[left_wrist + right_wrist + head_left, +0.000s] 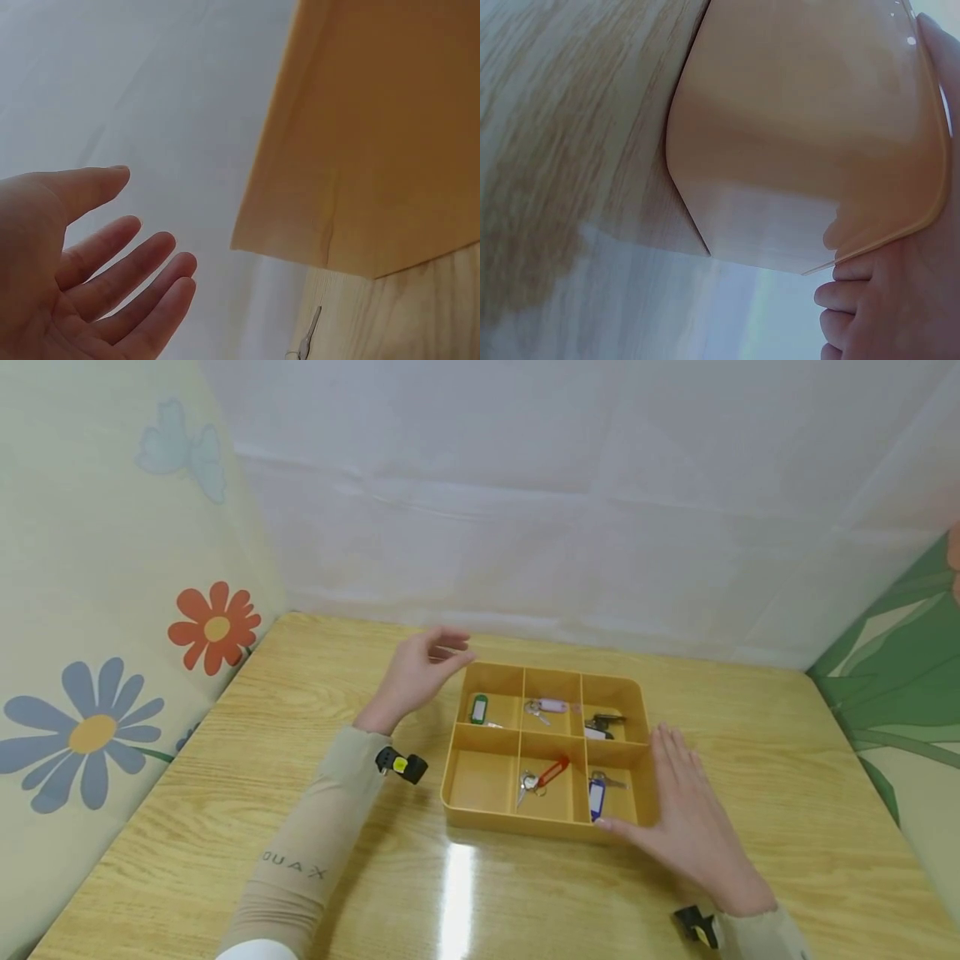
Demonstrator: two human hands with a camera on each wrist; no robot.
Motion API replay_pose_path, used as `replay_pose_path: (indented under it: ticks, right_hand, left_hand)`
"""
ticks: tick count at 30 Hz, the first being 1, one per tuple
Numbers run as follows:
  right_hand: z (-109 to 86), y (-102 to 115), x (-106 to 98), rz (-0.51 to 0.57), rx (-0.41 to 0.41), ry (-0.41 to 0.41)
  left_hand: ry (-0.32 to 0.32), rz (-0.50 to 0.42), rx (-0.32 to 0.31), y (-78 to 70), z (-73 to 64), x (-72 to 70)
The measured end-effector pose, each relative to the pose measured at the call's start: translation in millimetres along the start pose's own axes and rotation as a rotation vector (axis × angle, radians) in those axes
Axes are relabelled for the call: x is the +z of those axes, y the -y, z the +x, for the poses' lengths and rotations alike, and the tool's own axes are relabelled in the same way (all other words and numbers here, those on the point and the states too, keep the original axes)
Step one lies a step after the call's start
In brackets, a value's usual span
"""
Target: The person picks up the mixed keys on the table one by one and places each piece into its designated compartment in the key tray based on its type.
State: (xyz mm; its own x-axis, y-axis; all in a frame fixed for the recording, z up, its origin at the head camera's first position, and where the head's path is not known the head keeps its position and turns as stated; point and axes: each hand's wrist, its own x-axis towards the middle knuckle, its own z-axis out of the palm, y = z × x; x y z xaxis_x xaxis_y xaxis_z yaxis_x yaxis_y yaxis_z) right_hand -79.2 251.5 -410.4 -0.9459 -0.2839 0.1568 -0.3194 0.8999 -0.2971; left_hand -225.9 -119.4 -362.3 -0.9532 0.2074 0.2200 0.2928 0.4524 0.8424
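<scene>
A yellow divided tray (480,820) lies on the wooden table. Keys with tags lie in its compartments: a green tag (478,709) back left, a pale pink tag (552,705) back middle, dark keys (603,722) back right, a red tag (553,771) front middle and a blue tag (596,799) front right. Loosely bent, the fingers of my left hand (422,672) hover beside the tray's back left corner, holding nothing. My right hand (693,818) lies along the tray's right side, fingers straight, thumb at the front rim.
In the left wrist view, a thin metal piece like a key (306,343) shows on the table near the tray. A white cloth backdrop (525,527) stands behind the table (360,893), with flower-printed panels (82,568) at the sides.
</scene>
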Motion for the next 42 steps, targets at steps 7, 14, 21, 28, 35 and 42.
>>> replay_pose_path:
  ticks: [7,14,21,28,35,42]
  right_hand:
    - [-0.5,1,-2,0.002,0.011,0.016]
    - [-0.4,1,-2,0.000,0.015,0.018]
    - [-0.1,0,-1,-0.002,0.008,0.008]
    - [0.7,0,-3,-0.003,0.006,0.009]
    - [0.4,1,-3,-0.004,0.010,0.015]
    - [0.4,1,-2,-0.011,0.014,0.018]
  left_hand:
    - [-0.017,0.014,-0.002,4.1,1.0,-8.3]
    - [-0.027,0.037,0.005,5.0,2.1,-14.1]
    - [-0.025,0.065,-0.004,4.4,2.1,-19.3]
    - [-0.027,0.078,-0.003,5.9,3.6,-25.1]
    - [-0.024,0.089,-0.016,10.4,4.0,-29.8]
    - [-0.021,0.104,-0.035,13.8,4.0,-35.2]
